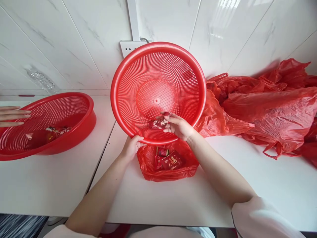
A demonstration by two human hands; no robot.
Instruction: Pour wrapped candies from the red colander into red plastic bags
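Note:
A red plastic colander basket (158,48) is tilted toward me over the table. My left hand (131,147) grips its lower rim, thumb on top. Inside the basket, near its lower wall, my right hand (177,125) is closed on dark red packets with gold print (160,121), probably red envelopes. Below the basket's rim lies an open red plastic bag (146,168). In it are several red items, among them a red envelope (172,161) with gold print. The basket's rim hides the bag's far side.
Another red basket (88,125) with small items in it stands at the left, a co-worker's hand (12,115) above it. Full red plastic bags (267,112) are piled at the right. A clear plastic bottle (42,79) and a power socket (127,48) are by the tiled wall.

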